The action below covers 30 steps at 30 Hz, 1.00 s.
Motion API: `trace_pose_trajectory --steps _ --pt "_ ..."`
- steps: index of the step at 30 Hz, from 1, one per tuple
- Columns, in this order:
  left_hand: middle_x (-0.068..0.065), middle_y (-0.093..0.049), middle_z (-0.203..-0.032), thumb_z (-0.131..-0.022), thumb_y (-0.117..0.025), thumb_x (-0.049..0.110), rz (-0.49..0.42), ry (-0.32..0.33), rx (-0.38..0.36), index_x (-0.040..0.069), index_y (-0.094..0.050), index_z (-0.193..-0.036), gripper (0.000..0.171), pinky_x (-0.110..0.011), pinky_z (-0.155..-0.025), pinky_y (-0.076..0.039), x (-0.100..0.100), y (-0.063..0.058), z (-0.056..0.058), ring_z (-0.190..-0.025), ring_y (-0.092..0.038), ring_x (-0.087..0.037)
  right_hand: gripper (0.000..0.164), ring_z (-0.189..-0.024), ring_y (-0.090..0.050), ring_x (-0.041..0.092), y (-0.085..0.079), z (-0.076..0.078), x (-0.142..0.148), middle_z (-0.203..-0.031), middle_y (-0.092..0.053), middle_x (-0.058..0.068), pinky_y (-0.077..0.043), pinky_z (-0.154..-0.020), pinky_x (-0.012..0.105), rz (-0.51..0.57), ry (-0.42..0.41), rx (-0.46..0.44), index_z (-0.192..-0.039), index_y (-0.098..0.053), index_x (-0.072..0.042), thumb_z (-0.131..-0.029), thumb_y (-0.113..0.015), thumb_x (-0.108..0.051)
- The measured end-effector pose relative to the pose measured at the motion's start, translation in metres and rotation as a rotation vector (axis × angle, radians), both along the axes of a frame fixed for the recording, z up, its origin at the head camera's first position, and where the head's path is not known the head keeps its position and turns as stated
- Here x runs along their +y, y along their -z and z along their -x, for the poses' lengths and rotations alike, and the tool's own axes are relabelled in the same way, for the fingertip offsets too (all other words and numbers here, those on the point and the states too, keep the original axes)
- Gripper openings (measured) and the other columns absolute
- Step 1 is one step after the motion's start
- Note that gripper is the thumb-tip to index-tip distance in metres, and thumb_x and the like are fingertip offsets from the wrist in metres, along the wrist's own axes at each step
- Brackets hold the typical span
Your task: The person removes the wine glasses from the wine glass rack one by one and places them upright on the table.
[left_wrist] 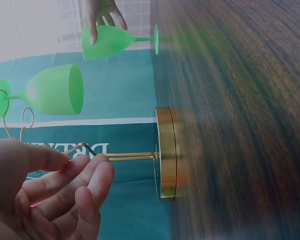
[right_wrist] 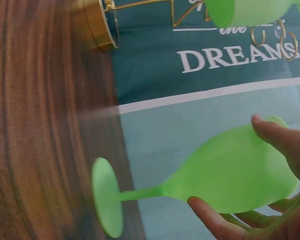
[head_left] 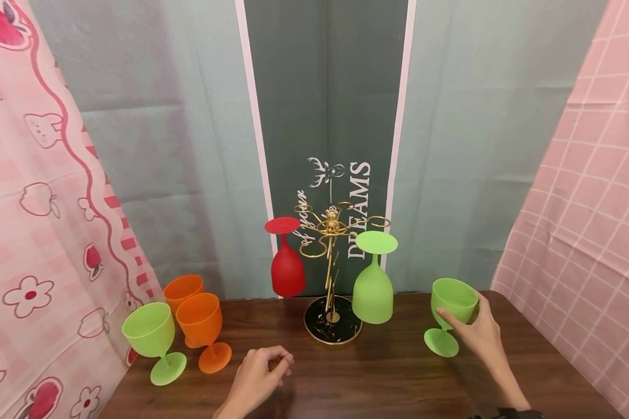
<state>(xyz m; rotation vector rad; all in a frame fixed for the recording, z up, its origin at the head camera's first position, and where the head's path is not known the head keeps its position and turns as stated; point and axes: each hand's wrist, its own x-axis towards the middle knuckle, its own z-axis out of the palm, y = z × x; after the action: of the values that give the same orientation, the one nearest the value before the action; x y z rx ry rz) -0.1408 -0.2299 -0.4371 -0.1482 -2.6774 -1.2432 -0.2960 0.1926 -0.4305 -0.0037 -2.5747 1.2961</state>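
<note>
My right hand (head_left: 471, 326) grips the bowl of a green goblet (head_left: 452, 299) that stands upright on the wooden table (head_left: 377, 378), right of a gold rack (head_left: 331, 273). In the right wrist view my thumb and fingers (right_wrist: 210, 215) wrap round that goblet's bowl (right_wrist: 230, 170). A red goblet (head_left: 287, 267) and a second green goblet (head_left: 373, 288) hang upside down from the rack's arms. My left hand (head_left: 264, 366) rests on the table in front of the rack's round base (head_left: 333, 331), fingers loosely curled, holding nothing. The left wrist view shows these fingers (left_wrist: 55, 190) near the rack's stem.
Two orange goblets (head_left: 184, 291) (head_left: 204, 326) and another green goblet (head_left: 152, 337) stand upright at the table's left end. A pink patterned curtain (head_left: 31, 233) hangs on the left, a pink checked one (head_left: 581, 203) on the right. A grey-green backdrop closes the back.
</note>
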Motion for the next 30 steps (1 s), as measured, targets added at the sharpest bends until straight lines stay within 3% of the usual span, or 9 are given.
trace_pose_trajectory --steps 4,7,12,16,18,20,22,25,30 --pt "-0.001 -0.074 -0.072 -0.1 -0.066 0.027 0.0 0.003 0.003 0.018 -0.076 -0.088 0.018 -0.02 -0.056 -0.046 0.0 0.0 0.0 -0.05 -0.06 -0.003 0.098 -0.105 -0.063 0.031 0.01 0.006 0.003 -0.14 -0.05 0.033 -0.06 -0.079 0.041 0.035 0.003 -0.006 -0.159 -0.019 0.0 -0.09 -0.078 -0.037" --pt "-0.001 -0.074 -0.072 -0.099 -0.066 0.027 -0.002 0.005 0.0 0.018 -0.075 -0.088 0.017 -0.021 -0.057 -0.047 0.0 0.0 -0.001 -0.05 -0.058 0.001 0.097 -0.094 -0.065 0.015 0.016 0.011 0.006 -0.14 -0.049 0.033 -0.06 -0.063 0.023 0.053 -0.01 -0.035 -0.16 -0.016 0.002 -0.093 -0.075 -0.037" --pt "-0.001 -0.074 -0.071 -0.099 -0.067 0.026 -0.006 0.015 0.002 0.016 -0.075 -0.087 0.018 -0.021 -0.058 -0.047 0.001 0.001 -0.001 -0.05 -0.061 -0.004 0.097 -0.103 -0.067 0.02 0.026 0.015 0.008 -0.145 -0.043 0.036 -0.062 -0.068 0.027 0.108 -0.052 -0.107 -0.161 -0.008 0.003 -0.098 -0.068 -0.041" --pt "0.0 -0.074 -0.071 -0.099 -0.067 0.026 -0.008 0.022 0.009 0.013 -0.075 -0.088 0.019 -0.02 -0.058 -0.048 0.002 0.001 0.0 -0.051 -0.063 -0.008 0.093 -0.082 -0.055 -0.013 0.034 0.016 0.01 -0.147 -0.04 0.037 -0.063 -0.07 0.028 0.198 -0.063 -0.14 -0.161 -0.01 0.003 -0.099 -0.067 -0.038" --pt "0.001 -0.073 -0.071 -0.099 -0.067 0.026 -0.007 0.021 0.012 0.013 -0.075 -0.088 0.019 -0.02 -0.059 -0.048 0.003 0.001 0.0 -0.051 -0.063 -0.007 0.09 -0.077 -0.048 -0.019 0.037 0.018 0.011 -0.147 -0.041 0.038 -0.063 -0.069 0.028 0.209 -0.055 -0.143 -0.159 -0.013 0.004 -0.099 -0.066 -0.038" --pt "0.001 -0.073 -0.071 -0.099 -0.067 0.026 -0.004 0.019 0.012 0.013 -0.075 -0.088 0.019 -0.021 -0.059 -0.047 0.003 0.001 0.0 -0.05 -0.062 -0.005 0.088 -0.085 -0.062 -0.005 0.039 0.019 0.013 -0.146 -0.041 0.038 -0.063 -0.071 0.031 0.192 -0.051 -0.144 -0.158 -0.016 0.006 -0.1 -0.064 -0.039" --pt "0.001 -0.073 -0.071 -0.099 -0.067 0.026 -0.006 0.017 0.009 0.014 -0.075 -0.087 0.019 -0.021 -0.058 -0.047 0.004 0.001 -0.001 -0.05 -0.061 -0.003 0.087 -0.101 -0.068 0.02 0.04 0.022 0.016 -0.147 -0.04 0.04 -0.063 -0.081 0.04 0.116 -0.054 -0.156 -0.157 -0.017 0.008 -0.101 -0.06 -0.043" --pt "0.0 -0.074 -0.071 -0.098 -0.067 0.025 -0.007 0.015 0.006 0.015 -0.075 -0.087 0.017 -0.021 -0.058 -0.047 0.005 0.001 -0.003 -0.05 -0.06 -0.002 0.083 -0.117 -0.061 0.05 0.037 0.024 0.024 -0.144 -0.042 0.043 -0.06 -0.086 0.048 -0.036 -0.119 -0.185 -0.153 -0.021 0.012 -0.103 -0.055 -0.046" --pt "0.003 -0.073 -0.071 -0.098 -0.067 0.025 0.01 0.006 0.006 0.02 -0.075 -0.086 0.016 -0.021 -0.058 -0.046 0.008 -0.001 -0.007 -0.05 -0.058 0.001 0.078 -0.111 -0.063 0.056 0.02 0.019 0.037 -0.131 -0.055 0.044 -0.055 -0.087 0.059 -0.317 -0.306 -0.222 -0.141 -0.035 0.023 -0.105 -0.05 -0.045"
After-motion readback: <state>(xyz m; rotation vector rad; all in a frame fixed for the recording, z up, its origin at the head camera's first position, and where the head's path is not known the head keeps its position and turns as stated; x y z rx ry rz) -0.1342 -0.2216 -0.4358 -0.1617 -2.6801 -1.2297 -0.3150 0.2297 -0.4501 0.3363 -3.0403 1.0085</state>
